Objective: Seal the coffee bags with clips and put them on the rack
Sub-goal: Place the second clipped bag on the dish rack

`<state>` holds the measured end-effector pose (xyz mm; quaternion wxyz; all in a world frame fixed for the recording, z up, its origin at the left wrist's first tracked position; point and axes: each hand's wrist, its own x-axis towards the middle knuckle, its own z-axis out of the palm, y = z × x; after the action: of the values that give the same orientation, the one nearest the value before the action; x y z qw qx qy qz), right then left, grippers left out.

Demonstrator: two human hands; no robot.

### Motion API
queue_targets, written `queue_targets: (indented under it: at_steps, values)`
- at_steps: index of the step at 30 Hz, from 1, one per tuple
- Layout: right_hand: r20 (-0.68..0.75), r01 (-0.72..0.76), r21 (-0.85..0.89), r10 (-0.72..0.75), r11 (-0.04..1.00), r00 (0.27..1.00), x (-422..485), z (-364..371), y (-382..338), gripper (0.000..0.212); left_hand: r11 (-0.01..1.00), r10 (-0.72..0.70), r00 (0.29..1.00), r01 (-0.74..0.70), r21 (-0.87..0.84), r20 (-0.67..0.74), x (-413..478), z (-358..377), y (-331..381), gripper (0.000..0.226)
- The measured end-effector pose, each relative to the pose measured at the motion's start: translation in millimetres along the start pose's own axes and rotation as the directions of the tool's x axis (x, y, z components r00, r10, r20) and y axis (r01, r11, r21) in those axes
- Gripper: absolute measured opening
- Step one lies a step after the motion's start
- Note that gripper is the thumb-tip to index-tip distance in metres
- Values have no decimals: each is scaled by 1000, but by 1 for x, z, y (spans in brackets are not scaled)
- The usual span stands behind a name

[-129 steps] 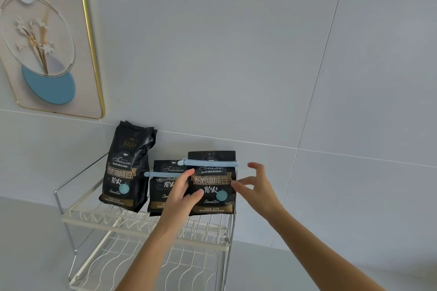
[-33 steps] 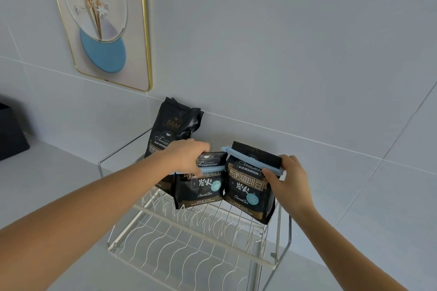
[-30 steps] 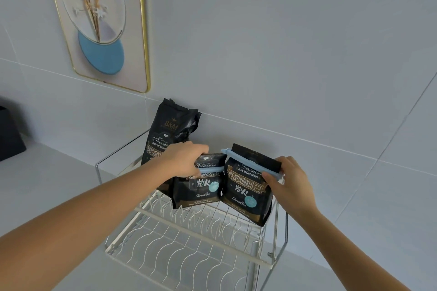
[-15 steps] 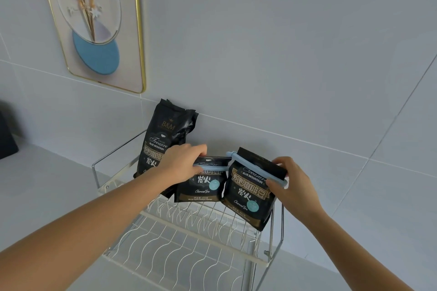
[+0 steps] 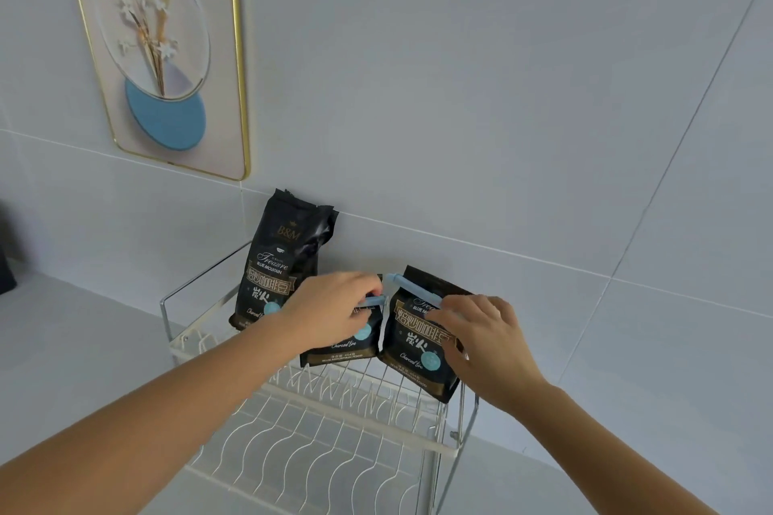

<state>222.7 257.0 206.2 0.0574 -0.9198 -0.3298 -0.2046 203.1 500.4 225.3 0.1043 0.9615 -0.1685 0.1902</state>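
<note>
A: Coffee bags, three of them, stand on the top tier of your wire rack (image 5: 318, 393), which sits against the tiled wall (image 5: 481, 96). Where are your hands?

B: Your left hand (image 5: 334, 311) lies over the upper part of the middle bag (image 5: 347, 347), fingers curled down around its blue clip (image 5: 373, 300). Your right hand (image 5: 481, 334) rests on the front of the right bag (image 5: 412, 351), fingers bent and touching the far end of that bag's blue clip (image 5: 412, 289).

A: Is either hand truly gripping?

B: Your left looks closed on the clip. For your right, you cannot tell whether it pinches or only presses.

A: And the third bag?

B: The tall bag (image 5: 278, 259) stands at the rack's left rear, leaning on the wall, top crumpled, no clip visible. A framed picture (image 5: 159, 50) hangs above it.
</note>
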Motion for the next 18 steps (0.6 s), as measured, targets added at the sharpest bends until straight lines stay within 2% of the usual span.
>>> queue_targets:
  at_steps: [2, 4, 7, 13, 18]
  values:
    - [84, -71, 25, 69, 997, 994, 1, 6, 2, 39, 985, -79, 953, 30, 169, 293, -8, 16, -3, 54]
    - [164, -133, 47, 124, 990, 979, 2, 10, 5, 44, 959, -112, 909, -7, 283, 402, -15, 27, -10, 71]
    - [226, -135, 23, 126, 991, 966, 3, 14, 6, 48, 968, -103, 898, -8, 250, 428, -21, 34, -20, 76]
    - [249, -148, 27, 136, 989, 959, 1, 5, 0, 53, 974, -109, 891, 6, 227, 441, -25, 32, -15, 78]
    - [204, -138, 82, 119, 987, 972, -6, -24, -7, 61, 971, -65, 957, -4, 239, 282, -25, 10, 9, 81]
